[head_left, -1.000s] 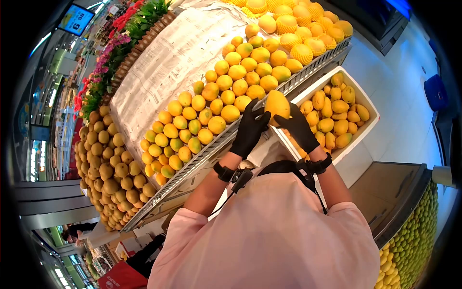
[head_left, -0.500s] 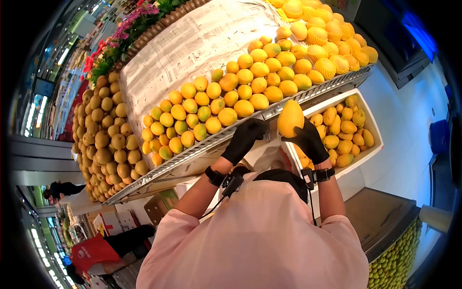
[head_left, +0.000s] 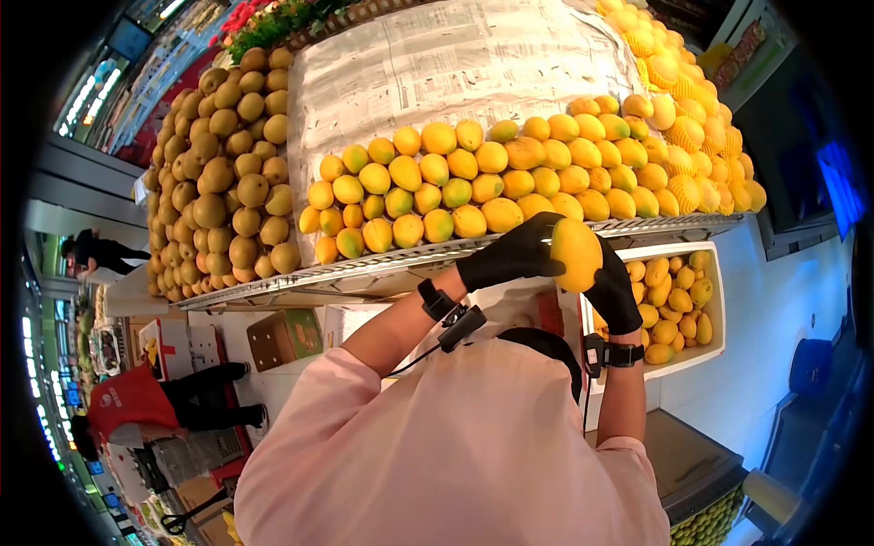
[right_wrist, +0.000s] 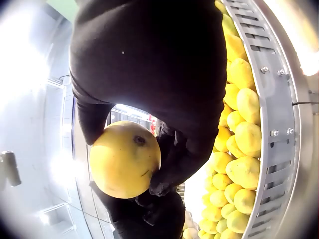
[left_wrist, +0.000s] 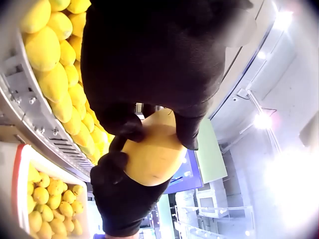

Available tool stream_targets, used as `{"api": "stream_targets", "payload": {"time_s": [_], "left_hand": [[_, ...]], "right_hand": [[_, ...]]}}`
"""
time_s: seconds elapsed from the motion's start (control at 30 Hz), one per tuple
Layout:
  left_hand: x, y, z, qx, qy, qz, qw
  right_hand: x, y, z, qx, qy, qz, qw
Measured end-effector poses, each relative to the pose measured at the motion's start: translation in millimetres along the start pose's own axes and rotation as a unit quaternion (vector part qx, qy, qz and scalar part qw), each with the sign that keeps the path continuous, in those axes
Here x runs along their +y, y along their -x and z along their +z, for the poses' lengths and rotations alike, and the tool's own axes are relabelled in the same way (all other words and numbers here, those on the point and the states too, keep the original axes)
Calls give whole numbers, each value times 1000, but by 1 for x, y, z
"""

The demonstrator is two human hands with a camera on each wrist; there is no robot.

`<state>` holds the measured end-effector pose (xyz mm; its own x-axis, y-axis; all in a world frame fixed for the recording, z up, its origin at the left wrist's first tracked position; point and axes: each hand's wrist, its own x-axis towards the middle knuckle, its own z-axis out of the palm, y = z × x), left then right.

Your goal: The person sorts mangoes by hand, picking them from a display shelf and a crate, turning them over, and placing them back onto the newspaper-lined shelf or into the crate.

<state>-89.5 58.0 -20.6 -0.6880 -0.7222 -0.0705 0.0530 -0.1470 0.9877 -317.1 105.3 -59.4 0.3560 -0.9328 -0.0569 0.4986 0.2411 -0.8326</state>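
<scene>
A large yellow mango [head_left: 575,257] is held up in front of the display's front rail, between two black-gloved hands. My left hand [head_left: 514,250] grips one end of it, thumb and fingers on either side in the left wrist view. From the other side my right hand [head_left: 614,293] holds the mango too, its fingers curled round the skin. A small dark blemish marks the end of the mango [right_wrist: 124,159] in the right wrist view. Just beyond the hands, rows of mangoes [head_left: 469,221] lie along the front of the newspaper-lined display.
A white foam box [head_left: 719,309] full of mangoes stands right of my hands, below the slatted metal rail [head_left: 346,267]. Brown round fruit [head_left: 209,209] is piled at left, net-wrapped yellow fruit [head_left: 687,132] at right. A person in a red vest [head_left: 132,400] is at lower left.
My left hand was off the mango half a second ago and now grips it again. The head view has turned, so the display lies more level and the person in red shows more fully.
</scene>
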Motion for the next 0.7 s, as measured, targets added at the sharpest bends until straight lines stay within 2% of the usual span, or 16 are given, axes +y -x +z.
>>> {"api": "stream_targets", "payload": {"time_s": [0.07, 0.17, 0.2, 0.3, 0.33, 0.4, 0.47, 0.57, 0.63, 0.67, 0.7], "left_hand": [[9, 7, -10, 10, 5, -41, 999], [8, 14, -26, 8, -91, 69, 993], [10, 15, -33, -25, -39, 100, 994], [18, 26, -57, -55, -47, 119, 990], [20, 30, -64, -36, -52, 127, 990], [23, 41, -78, 2, -60, 139, 988], [17, 55, -94, 44, -80, 164, 982], [18, 86, -126, 34, 55, 32, 997], [17, 103, -144, 53, 55, -5, 997], [12, 110, -155, 67, 79, -16, 994], [7, 117, -162, 82, 105, -30, 991]], "right_hand": [[4, -4, 6, 11, 3, 7, 1000], [1, -16, 33, 15, -4, 15, 1000], [-1, -20, 44, 12, -2, 22, 1000], [3, -40, 60, 13, 41, 36, 998], [4, -47, 67, 23, 216, 4, 976], [7, -60, 87, 18, 434, -51, 899], [15, -75, 101, -6, 518, -76, 852], [30, -94, 126, -37, 596, -88, 797], [38, -107, 146, -65, 635, -131, 758], [42, -112, 152, -92, 698, -184, 686], [46, -112, 161, -101, 594, -100, 792]]}}
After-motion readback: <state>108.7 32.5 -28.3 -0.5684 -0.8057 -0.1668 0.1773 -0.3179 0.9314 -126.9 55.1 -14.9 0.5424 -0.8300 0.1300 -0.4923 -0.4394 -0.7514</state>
